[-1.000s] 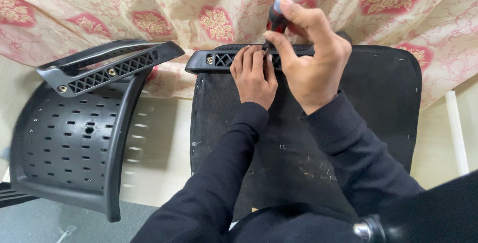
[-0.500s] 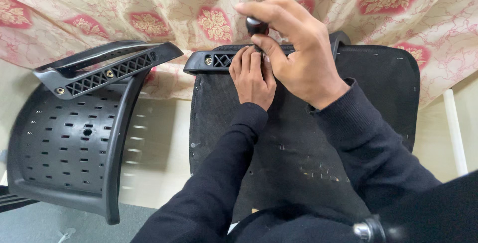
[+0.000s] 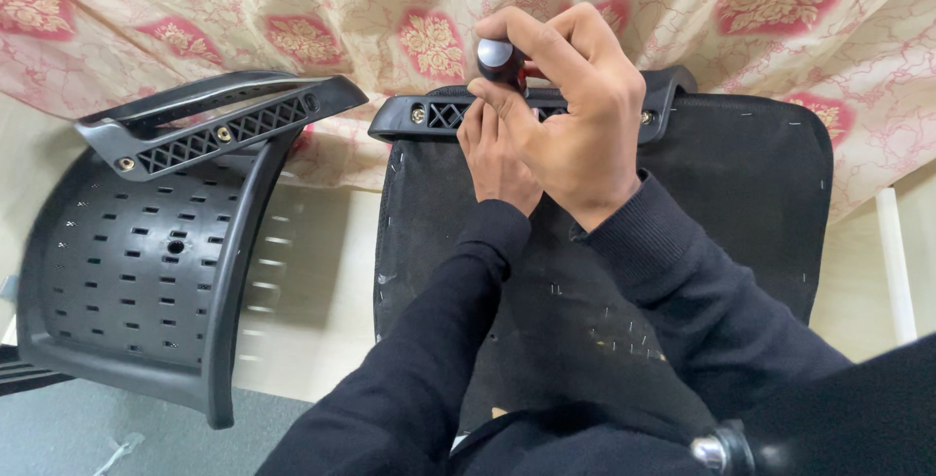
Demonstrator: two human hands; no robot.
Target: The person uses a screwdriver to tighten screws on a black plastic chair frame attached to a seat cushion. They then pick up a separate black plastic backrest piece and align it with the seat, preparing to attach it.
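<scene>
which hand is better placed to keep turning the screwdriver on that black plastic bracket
Right. The right hand already grips the round-ended screwdriver handle above the black plastic bracket; the left hand lies flat beneath, fingers at the bracket, probably steadying.

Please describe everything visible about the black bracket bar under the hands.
The bracket bar is black, plastic-looking, with lattice cut-outs and a brass-coloured screw near its left end. It lies across the top edge of the black fabric seat panel. The left hand rests on it; the right hand holds a screwdriver upright over it.
</scene>
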